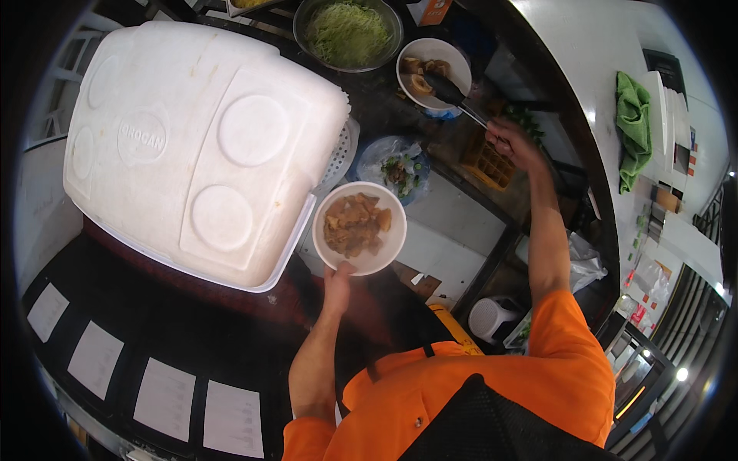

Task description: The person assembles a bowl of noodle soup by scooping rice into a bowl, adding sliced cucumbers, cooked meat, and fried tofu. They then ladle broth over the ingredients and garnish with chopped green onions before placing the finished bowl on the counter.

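The near bowl [397,235] hides part of the left hand [337,283]. Marks on the white papers [164,398] are too tiny to read.

Your view darkens to black at the corners and bows straight edges. The white box [173,92] is brightly lit, the crate [492,167] dim; a lamp [682,374] glares at lower right, and print on the papers [164,398] blurs.

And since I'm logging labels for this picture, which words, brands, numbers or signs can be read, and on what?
White box: raised lettering inside a circle, legible, but I won't copy it out.
Four white sheets: print too small to read.
Orange card: pale mark, unclear.
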